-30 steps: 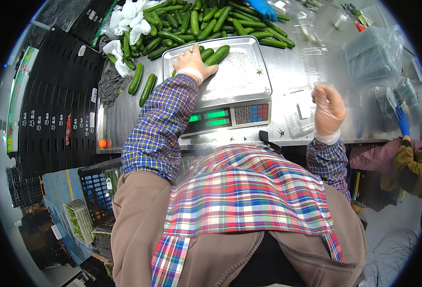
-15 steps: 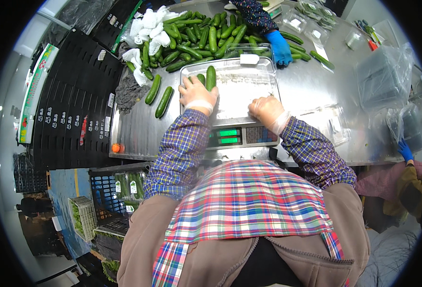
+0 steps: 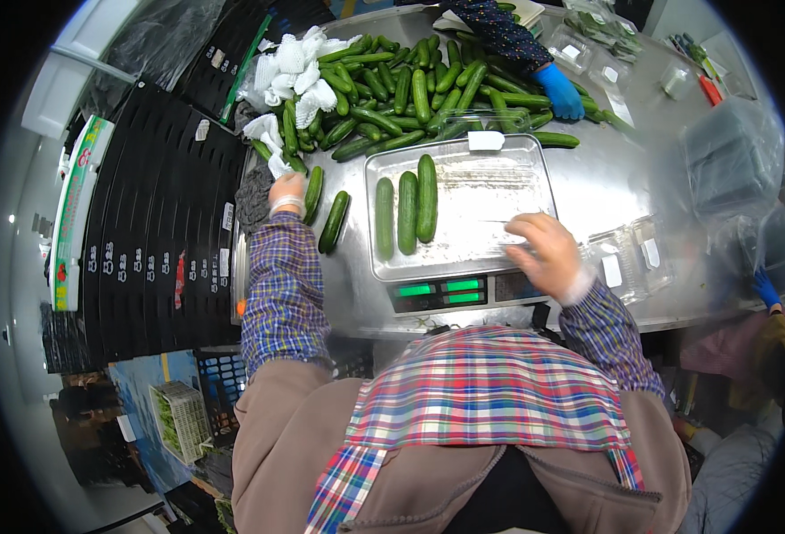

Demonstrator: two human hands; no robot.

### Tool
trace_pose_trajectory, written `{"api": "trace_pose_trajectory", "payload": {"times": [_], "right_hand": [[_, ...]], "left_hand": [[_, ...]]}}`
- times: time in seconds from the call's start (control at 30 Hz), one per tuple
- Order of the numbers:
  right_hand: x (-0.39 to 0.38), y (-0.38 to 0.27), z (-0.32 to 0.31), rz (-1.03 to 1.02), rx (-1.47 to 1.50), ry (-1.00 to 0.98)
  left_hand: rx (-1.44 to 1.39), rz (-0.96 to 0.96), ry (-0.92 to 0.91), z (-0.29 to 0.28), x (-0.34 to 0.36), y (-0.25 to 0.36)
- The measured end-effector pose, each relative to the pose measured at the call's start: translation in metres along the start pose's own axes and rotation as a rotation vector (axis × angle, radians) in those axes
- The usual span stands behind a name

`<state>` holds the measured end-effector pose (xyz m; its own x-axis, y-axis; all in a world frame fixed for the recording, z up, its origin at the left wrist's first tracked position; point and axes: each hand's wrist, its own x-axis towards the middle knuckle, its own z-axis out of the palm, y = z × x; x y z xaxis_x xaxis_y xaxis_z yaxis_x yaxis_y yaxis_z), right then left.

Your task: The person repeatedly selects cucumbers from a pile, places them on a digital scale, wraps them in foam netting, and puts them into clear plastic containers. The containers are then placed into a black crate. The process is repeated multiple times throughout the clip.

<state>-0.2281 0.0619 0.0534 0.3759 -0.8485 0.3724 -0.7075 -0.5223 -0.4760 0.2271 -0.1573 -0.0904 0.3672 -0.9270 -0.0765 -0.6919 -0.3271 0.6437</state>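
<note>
Three cucumbers (image 3: 408,214) lie side by side on the left half of a metal weighing tray (image 3: 490,205). The tray sits on a scale with a lit green display (image 3: 461,292). At the tray's lower right corner my right hand (image 3: 548,254) hovers open, fingers apart and nothing in them. Left of the tray, my left hand (image 3: 287,191) is closed beside a loose cucumber (image 3: 313,194) and a grey cloth (image 3: 252,198); its fingertips are hidden. Another loose cucumber (image 3: 334,222) lies between that one and the tray.
A large cucumber pile (image 3: 401,93) and white foam nets (image 3: 296,76) cover the table's far side. A co-worker's blue-gloved hand (image 3: 560,92) is at the pile's right. Clear plastic boxes (image 3: 628,262) lie right of the scale. Black crates (image 3: 157,222) stack at left.
My left hand has left the cucumbers on the tray and moved left to the loose ones. My right hand has opened and shifted slightly. The co-worker's gloved hand has moved onto the pile's right end.
</note>
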Motion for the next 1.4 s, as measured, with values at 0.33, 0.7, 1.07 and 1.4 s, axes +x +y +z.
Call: {"api": "trace_pose_trajectory", "payload": {"times": [0.33,0.7,1.07,1.4], "right_hand": [[0.010,-0.025,-0.041,0.263,-0.069,0.128],[0.018,-0.004,-0.023,0.357,0.207,0.276],[0.045,-0.029,0.021,0.373,1.069,0.139],[0.007,-0.015,0.029,-0.053,0.488,0.368]], "left_hand": [[0.101,-0.321,0.197,0.038,0.080,-0.021],[-0.906,0.481,-0.078,-0.044,-0.025,0.080],[-0.869,0.662,-1.017,-0.020,-0.246,0.200],[-0.874,0.603,-0.567,0.044,-0.307,0.163]]}}
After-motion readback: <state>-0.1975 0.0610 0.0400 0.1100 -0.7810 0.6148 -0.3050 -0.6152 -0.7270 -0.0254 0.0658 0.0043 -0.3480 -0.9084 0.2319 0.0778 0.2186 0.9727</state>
